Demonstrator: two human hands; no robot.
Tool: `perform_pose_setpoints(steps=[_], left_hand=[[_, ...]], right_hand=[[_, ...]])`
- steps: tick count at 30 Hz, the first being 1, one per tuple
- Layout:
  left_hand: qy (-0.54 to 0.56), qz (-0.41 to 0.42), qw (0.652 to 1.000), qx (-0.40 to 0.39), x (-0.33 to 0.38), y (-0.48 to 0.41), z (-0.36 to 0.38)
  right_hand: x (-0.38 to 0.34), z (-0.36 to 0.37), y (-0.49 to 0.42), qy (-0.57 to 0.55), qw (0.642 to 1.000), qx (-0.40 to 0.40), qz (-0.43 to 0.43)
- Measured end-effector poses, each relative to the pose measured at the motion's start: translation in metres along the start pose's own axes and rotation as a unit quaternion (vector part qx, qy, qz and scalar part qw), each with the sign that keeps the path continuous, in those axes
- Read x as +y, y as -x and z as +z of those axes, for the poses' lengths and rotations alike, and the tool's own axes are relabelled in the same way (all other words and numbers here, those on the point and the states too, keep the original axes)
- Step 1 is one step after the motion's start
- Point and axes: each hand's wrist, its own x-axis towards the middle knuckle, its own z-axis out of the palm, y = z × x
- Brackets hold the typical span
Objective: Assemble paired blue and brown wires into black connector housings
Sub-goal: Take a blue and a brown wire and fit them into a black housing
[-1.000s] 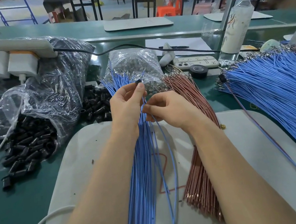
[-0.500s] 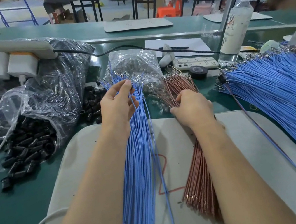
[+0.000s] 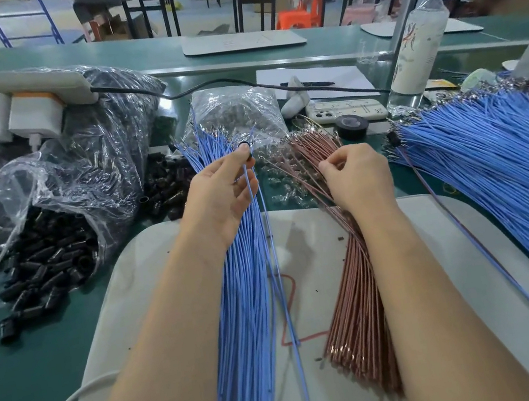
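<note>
The left hand (image 3: 224, 196) is raised over the blue bundle (image 3: 238, 308), thumb and forefinger pinching a small black connector housing (image 3: 245, 148), from which one blue wire (image 3: 251, 199) hangs down across the palm. The right hand (image 3: 358, 178) is curled tight, its fingertips nipping a single brown wire (image 3: 309, 188) at the terminal end of the brown bundle (image 3: 356, 307). The brown strands lie crossed and fanned near the tips, so the likeliest slip is that pulling one drags its neighbours along, or snags a metal terminal and bends it; a bent terminal would probably not seat in the housing. The left pinch is light and high on the housing, so a tug on the blue wire could pull it back out or twist the housing out of line for the second wire. Both bundles rest on the white mat (image 3: 163, 268) on the green counter (image 3: 24, 377), with spare housings spilling from a plastic bag (image 3: 51, 262) to the left. Half a second ago the left hand's fingers were stretched over the blue bundle and the right hand lay on top of the brown one; now the left has lifted with the housing in plain view, and the right has closed on one strand and begun drawing it free.
</note>
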Motion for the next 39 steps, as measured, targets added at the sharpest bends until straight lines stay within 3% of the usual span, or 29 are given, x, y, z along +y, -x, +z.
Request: perform_pose_setpoints(steps=[2,4,6,8,11,12,13,15,17,19,22,27,31,33,35,39], left_hand=[[0.014,-0.019,0.999,-0.038,0.000,0.000,0.000],[0.016,-0.040,0.994,-0.096,0.001,0.002,0.000],[-0.010,-0.056,0.982,-0.182,0.000,0.006,0.001],[-0.045,-0.075,0.964,-0.252,-0.002,0.012,0.004],[-0.102,-0.080,0.953,-0.273,-0.006,0.015,0.007],[-0.108,-0.073,0.955,-0.265,-0.006,0.014,0.007],[-0.104,-0.060,0.961,-0.251,-0.005,0.013,0.006],[-0.063,-0.023,0.977,-0.202,-0.001,0.008,0.004],[-0.027,0.029,0.991,-0.131,0.002,0.003,0.001],[-0.028,0.077,0.994,-0.073,0.002,0.002,-0.001],[-0.066,0.111,0.991,-0.044,0.000,0.003,0.002],[-0.077,0.127,0.989,-0.022,-0.001,0.002,0.002],[-0.078,0.123,0.989,-0.010,-0.002,0.002,0.002],[-0.064,0.118,0.991,-0.011,-0.002,0.001,0.003],[-0.038,0.111,0.993,-0.010,-0.001,0.001,0.002],[-0.020,0.081,0.996,-0.044,0.001,0.004,0.000]], right_hand=[[-0.004,-0.004,0.001,-0.061,0.997,0.028,-0.030],[-0.012,-0.010,0.002,-0.221,0.974,0.010,-0.040],[-0.020,-0.014,0.005,-0.385,0.922,-0.039,-0.020],[-0.024,-0.016,0.008,-0.473,0.878,-0.066,0.010],[-0.024,-0.015,0.009,-0.562,0.817,-0.116,0.051],[-0.023,-0.014,0.008,-0.567,0.811,-0.129,0.055],[-0.023,-0.013,0.007,-0.542,0.828,-0.132,0.054],[-0.019,-0.014,0.006,-0.401,0.905,-0.137,0.028],[-0.014,-0.018,0.006,-0.269,0.939,-0.213,-0.010],[-0.012,-0.023,0.009,-0.232,0.914,-0.330,-0.033],[-0.015,-0.023,0.013,-0.251,0.869,-0.425,-0.050],[-0.008,-0.026,0.008,-0.345,0.812,-0.470,0.000],[-0.006,-0.031,0.009,-0.382,0.760,-0.524,-0.040],[-0.008,-0.032,0.011,-0.396,0.753,-0.523,-0.057],[-0.011,-0.035,0.011,-0.455,0.757,-0.466,-0.057],[-0.013,-0.037,0.006,-0.632,0.741,-0.226,0.003]])
